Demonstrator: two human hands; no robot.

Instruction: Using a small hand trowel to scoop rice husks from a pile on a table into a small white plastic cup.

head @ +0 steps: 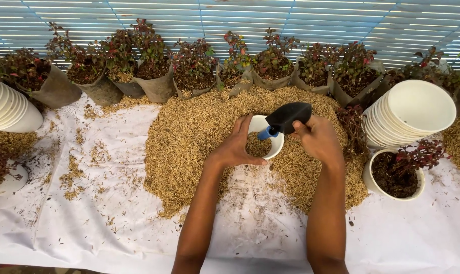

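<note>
Left of the small white pot (pixel 263 139), a stack of white pots (pixel 9 109) is laid on its side on the white-covered desk (pixel 113 218), and the small white pot itself, part-filled with husk, is set in the heap of rice husk (pixel 189 137). It is gripped at its left rim by the left hand (pixel 237 147), fingers curled around the wall and thumb along the near edge. Just right of it, a black scoop with a blue handle (pixel 285 117) is held tilted over its rim by the closed right hand (pixel 318 139); farther right another white pot stack (pixel 410 114) is laid above a potted red-leaved plant (pixel 397 172).
</note>
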